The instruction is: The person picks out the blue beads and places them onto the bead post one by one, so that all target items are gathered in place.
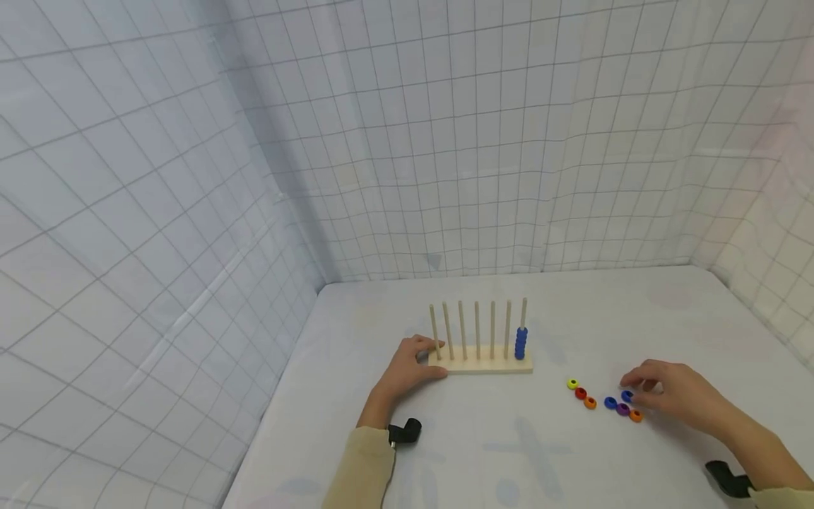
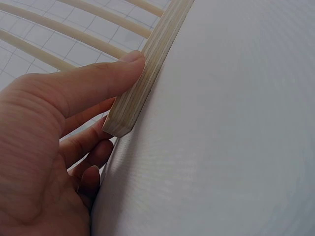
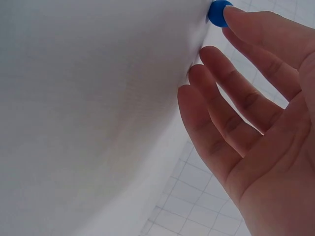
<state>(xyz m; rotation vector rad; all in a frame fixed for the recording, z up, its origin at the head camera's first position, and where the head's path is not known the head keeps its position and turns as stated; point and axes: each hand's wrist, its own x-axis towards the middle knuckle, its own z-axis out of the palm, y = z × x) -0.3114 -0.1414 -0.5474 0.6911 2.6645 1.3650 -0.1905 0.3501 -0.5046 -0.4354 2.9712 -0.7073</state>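
My left hand [image 1: 407, 366] grips the left end of a wooden peg stand [image 1: 480, 365], a base with a row of upright pegs. In the left wrist view the thumb lies along the front edge of the base [image 2: 142, 73], with fingers behind it. Several blue beads are stacked on the rightmost peg; the other pegs are bare. Over on the right, my right hand [image 1: 683, 396] pinches a blue bead [image 3: 220, 14] between thumb and index finger, low at the table. Beside that hand lie another blue bead [image 1: 610, 403], a purple bead [image 1: 622, 409] and an orange bead [image 1: 636, 416].
Between the stand and the right hand, a yellow bead [image 1: 573, 384], a red bead [image 1: 581, 394] and a second orange bead [image 1: 590, 403] lie in a slanting row. A white cloth covers the table [image 1: 458, 438]. Gridded cloth walls [image 1: 445, 141] stand behind and at both sides.
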